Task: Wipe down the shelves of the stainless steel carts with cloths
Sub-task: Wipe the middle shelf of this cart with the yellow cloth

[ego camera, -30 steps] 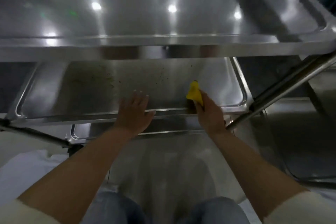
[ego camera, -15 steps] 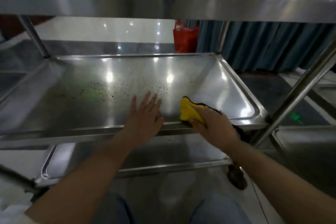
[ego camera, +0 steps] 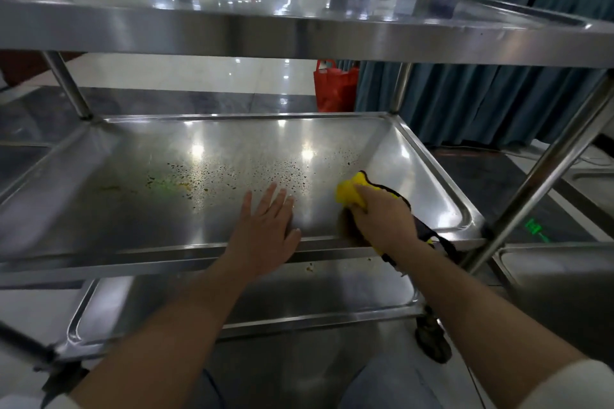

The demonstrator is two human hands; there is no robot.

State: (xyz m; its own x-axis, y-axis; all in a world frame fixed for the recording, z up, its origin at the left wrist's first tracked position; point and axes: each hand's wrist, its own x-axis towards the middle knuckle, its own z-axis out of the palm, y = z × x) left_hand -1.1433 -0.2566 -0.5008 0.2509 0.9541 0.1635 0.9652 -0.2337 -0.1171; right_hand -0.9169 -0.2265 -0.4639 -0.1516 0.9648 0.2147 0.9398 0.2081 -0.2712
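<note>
On middle shelf (ego camera: 99,209) I plant left hand (ego camera: 265,226) flat for bracing, right hand (ego camera: 382,219) gripping yellow cloth (ego camera: 349,191) beside the specks (ego camera: 232,173).

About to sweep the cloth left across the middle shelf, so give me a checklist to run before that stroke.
1. Yellow cloth held by right hand: ok.
2. Cloth down on the middle shelf: ok.
3. Dirt left to wipe, brown specks mid-shelf: ok, plainly there.
4. Sweep path free: not ok, left hand lies flat on the shelf beside the cloth.
5. Cloth's wiping face clean: cannot tell, hidden underneath.
</note>
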